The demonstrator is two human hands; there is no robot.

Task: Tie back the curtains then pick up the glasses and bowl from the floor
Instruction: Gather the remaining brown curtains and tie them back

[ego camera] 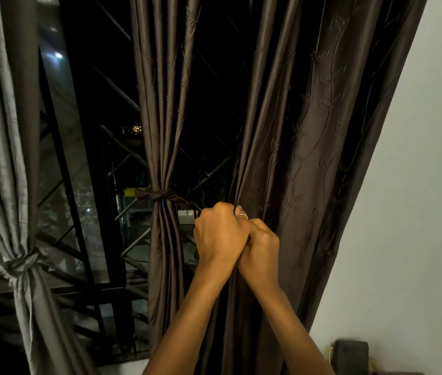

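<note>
Right where the two fists meet, the loose brown curtain (pixel 309 158) is bunched at its leading edge: the left hand (pixel 221 231) and the right hand (pixel 262 247) both clutch fabric, pressed together. Left of them, the tied brown curtain (pixel 160 131) and the grey curtain (pixel 3 131) hang cinched. Gathering every pleat tightly before binding should stop folds slipping. The glasses and bowl are out of view.

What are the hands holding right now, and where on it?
Both hands grip the untied right curtain: left hand and right hand, pressed together, have fingers curled round its gathered window-side edge, roughly level with the tie on the middle curtain.
</note>
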